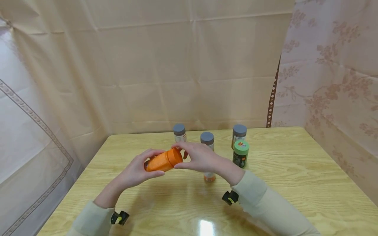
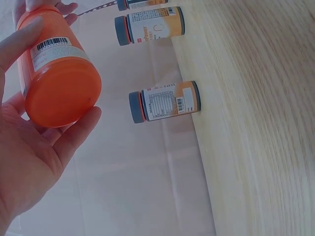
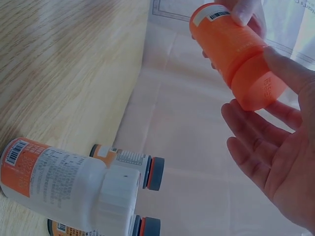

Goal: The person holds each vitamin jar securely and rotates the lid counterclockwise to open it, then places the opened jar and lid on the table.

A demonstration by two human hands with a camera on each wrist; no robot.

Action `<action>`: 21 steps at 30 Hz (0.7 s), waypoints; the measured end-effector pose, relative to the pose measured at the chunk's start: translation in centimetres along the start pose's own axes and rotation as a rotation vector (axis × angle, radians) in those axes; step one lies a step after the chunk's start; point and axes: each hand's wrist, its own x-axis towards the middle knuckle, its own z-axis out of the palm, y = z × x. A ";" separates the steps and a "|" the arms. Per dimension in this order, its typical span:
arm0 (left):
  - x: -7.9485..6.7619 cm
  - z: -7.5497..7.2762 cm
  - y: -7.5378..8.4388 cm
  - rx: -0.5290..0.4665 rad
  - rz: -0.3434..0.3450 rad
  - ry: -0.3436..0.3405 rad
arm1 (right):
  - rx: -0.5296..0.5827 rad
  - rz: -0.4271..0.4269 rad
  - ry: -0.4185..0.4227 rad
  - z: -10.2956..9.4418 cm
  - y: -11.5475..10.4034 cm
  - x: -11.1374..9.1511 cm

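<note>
Wrapping round the body of the orange bottle (image 1: pixel 159 163), the left hand (image 1: pixel 137 170) had its fingers clamped on one side and its thumb on the other. The right hand (image 1: pixel 200 158) pinched the lid (image 1: pixel 176 156) between thumb and fingertips, lightly by the look of it, with the remaining fingers spread apart. The bottle was held tilted in the air above the table (image 1: pixel 141 206), lid toward the right hand, base toward the left wrist. A white bottle (image 3: pixel 64 182) stood near, mostly hidden by the right hand in the head view; a green-topped jar (image 1: pixel 241 154) and grey-topped jars (image 1: pixel 207 138) stood farther back.

The orange bottle looked like rigid plastic, stiff enough to take a firm grip without denting and unlikely to break. Its weight was harder to judge, since how full it was could not be told, though one hand seemed well able to bear it. The smooth body was probably slightly slippery, perhaps more so over the label (image 2: pixel 59 55) near the base. Its middle was the best place for a full wrap. The lid was broad, with no grip ridges to be made out, so several fingertips round its side would probably hold better than two.
</note>
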 end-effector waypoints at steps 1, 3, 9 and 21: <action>0.0 0.0 0.0 0.003 0.004 0.003 | -0.004 -0.010 0.001 0.0 0.1 0.0; 0.1 0.0 0.0 0.014 0.010 0.005 | -0.011 -0.028 0.003 0.0 0.1 -0.1; 0.0 0.0 0.2 0.021 -0.005 -0.001 | 0.013 -0.021 -0.002 -0.1 0.1 -0.1; -0.1 0.0 0.4 -0.009 -0.033 -0.021 | 0.017 0.159 -0.065 -0.4 -0.6 0.3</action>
